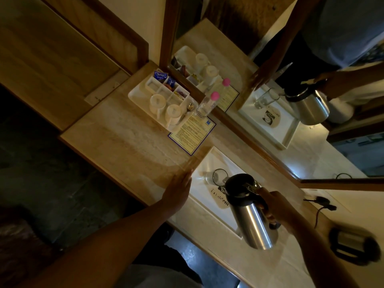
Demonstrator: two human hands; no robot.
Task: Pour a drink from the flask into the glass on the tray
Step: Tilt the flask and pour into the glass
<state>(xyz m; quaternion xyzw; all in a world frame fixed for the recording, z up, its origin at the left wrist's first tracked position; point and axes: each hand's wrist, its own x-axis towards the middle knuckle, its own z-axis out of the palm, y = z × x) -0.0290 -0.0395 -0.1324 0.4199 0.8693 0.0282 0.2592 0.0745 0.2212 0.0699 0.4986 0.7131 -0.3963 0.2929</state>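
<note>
A steel flask [252,221] with a black top is tilted over the white tray [209,161], its spout right at the rim of a clear glass [216,176] standing on the tray. My right hand [274,206] grips the flask's handle. My left hand [179,191] lies flat with fingers together on the counter, at the tray's left edge. I cannot tell whether liquid is flowing.
A second white tray [135,96] with two upturned cups, tea bags and sachets sits further along the counter. A pink-capped glass bottle [206,104] stands on a printed card [192,133]. A mirror [291,100] backs the counter. A kettle [353,244] with its cord is at the right.
</note>
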